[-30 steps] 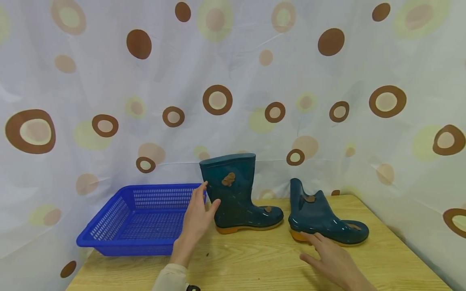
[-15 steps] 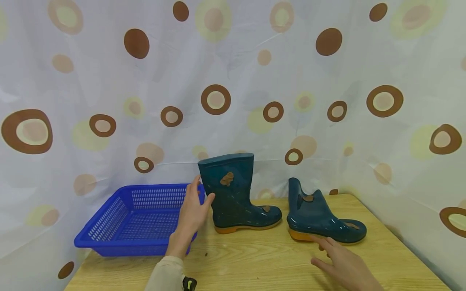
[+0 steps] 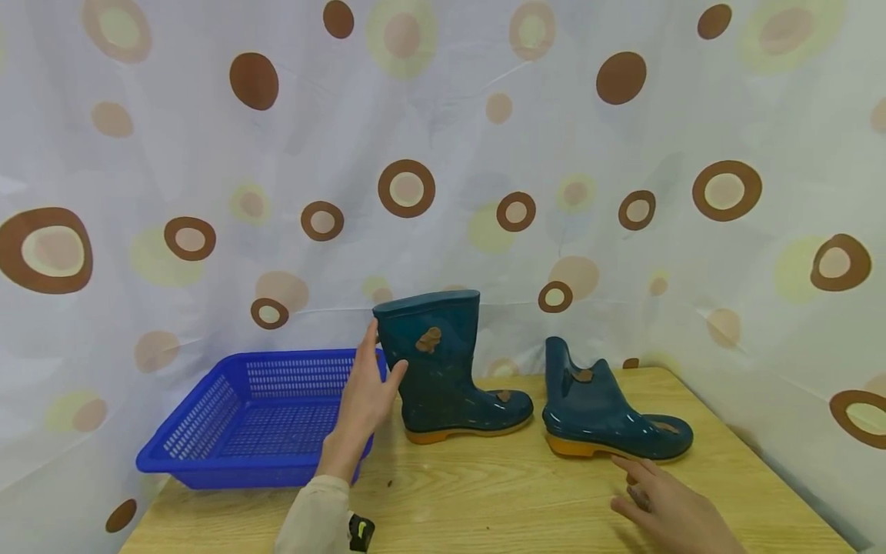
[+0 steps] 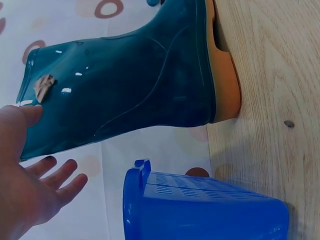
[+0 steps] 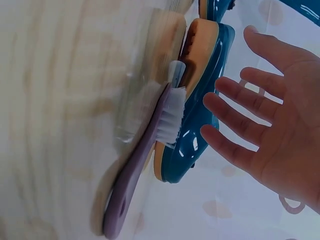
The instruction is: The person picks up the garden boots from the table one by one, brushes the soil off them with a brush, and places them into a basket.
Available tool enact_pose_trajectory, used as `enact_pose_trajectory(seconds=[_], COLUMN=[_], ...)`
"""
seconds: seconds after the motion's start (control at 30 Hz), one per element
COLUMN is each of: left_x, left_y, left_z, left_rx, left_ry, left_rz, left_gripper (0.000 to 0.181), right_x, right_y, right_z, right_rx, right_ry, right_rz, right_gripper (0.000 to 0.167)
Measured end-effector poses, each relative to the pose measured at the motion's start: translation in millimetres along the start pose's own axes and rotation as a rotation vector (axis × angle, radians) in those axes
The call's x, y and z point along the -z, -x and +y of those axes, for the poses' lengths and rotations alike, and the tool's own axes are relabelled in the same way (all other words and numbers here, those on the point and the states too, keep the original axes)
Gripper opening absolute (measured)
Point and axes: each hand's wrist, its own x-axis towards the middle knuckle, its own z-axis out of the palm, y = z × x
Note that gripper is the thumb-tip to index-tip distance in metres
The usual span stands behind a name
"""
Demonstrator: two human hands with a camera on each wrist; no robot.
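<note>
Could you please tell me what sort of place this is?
Probably a small indoor work corner: a wooden table, a spotted curtain hanging behind it, and two rubber boots on top.

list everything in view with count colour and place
Upright boot: 1, dark teal, orange sole, right of basket
Slumped boot: 1, same colours, farther right
Patches: 4 visible, brown, two per boot
Basket: 1, blue, table's left
Brush: 1, purple and white, by a boot
Specks: at least 1, dark, table front
Table: 1, pale wood, underneath
Backdrop: 1, spotted white, behind table
Device: 1, black, by left sleeve
Sleeve: 1, cream, left arm
Left hand: 1, bare, by upright boot
Right hand: 1, bare, before slumped boot
</note>
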Motion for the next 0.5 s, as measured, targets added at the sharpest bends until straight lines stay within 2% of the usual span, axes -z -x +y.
enact_pose_trajectory(seconds=[0.5], left_x=[5.6], left_y=[-12.3], left_z=[3.6], left_rx=[-0.037], left_ry=[0.023], left_rz=[0.017], left_gripper=[0.080], right_x=[4], right_y=[13.2], right_z=[25], right_rx=[-0.035], right_ry=[-0.014], right_rz=[-0.044], right_gripper=[0.069])
